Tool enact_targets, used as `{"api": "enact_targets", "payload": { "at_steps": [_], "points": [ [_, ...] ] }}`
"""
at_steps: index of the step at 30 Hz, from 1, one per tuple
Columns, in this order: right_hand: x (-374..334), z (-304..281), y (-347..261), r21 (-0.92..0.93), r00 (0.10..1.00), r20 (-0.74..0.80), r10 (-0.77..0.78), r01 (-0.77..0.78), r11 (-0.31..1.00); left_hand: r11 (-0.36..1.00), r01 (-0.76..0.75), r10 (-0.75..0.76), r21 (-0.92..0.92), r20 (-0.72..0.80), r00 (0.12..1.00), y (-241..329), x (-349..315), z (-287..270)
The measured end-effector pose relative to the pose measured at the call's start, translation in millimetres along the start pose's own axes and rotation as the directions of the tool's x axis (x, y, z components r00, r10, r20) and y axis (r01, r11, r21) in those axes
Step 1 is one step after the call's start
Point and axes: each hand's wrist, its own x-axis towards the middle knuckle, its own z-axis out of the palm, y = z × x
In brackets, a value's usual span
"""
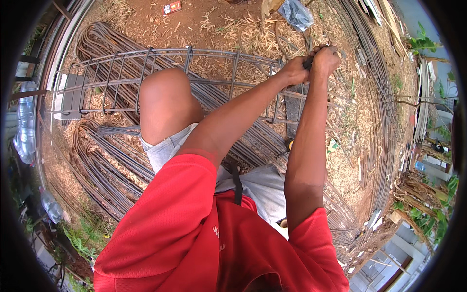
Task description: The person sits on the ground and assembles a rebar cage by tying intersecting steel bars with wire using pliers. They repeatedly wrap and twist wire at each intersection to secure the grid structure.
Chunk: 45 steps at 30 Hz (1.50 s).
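Note:
My left hand [295, 72] and my right hand [326, 60] are side by side at the far right end of a rebar cage [188, 58]. Both are closed around a dark handle-like thing [307, 63]; my fingers cover most of it, so its kind is unclear. Long thin bars joined by square stirrups make up the cage, which stretches left past my bare knee [167, 92]. Just below my hands, a dark flat piece [292, 109] lies across the cage's end.
Bundles of bent rebar [104, 168] lie on the straw-covered soil under and beside the cage. A grey block [71, 96] is at its left end. More long bars [377, 73] run down the right. A plastic bag [296, 15] and a red packet [172, 7] lie farther off.

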Motion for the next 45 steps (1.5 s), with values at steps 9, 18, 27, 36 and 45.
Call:
{"api": "enact_targets", "payload": {
  "at_steps": [9, 18, 27, 36, 45],
  "points": [
    [-64, -52, 3, 0.324, 0.967, -0.254, 0.022, 0.063, 0.944, 0.978, -0.146, 0.182, 0.149, -0.273, 0.944, 5, -60, 50],
    [-53, -134, -9, 0.504, 0.79, 0.611, -0.053, -0.337, 0.795, 0.996, -0.027, 0.066, -0.086, 0.494, 0.867, 13, -32, -1],
    [-65, -109, -4, 0.646, 0.903, 0.429, 0.039, -0.337, 0.685, 0.982, -0.033, -0.078, 0.187, 0.554, 0.829, 10, -23, 0],
    [-109, -148, 27, 0.886, 0.865, -0.105, 0.491, -0.143, 0.44, 0.751, -0.479, 0.141, 0.455, 0.598, 0.789, 35, -69, 19],
    [-168, -264, 74, 0.867, 0.827, 0.251, 0.503, -0.424, 0.263, 0.769, -0.474, -0.11, 0.429, 0.819, 0.563, 54, -140, 6]
  ]
}}
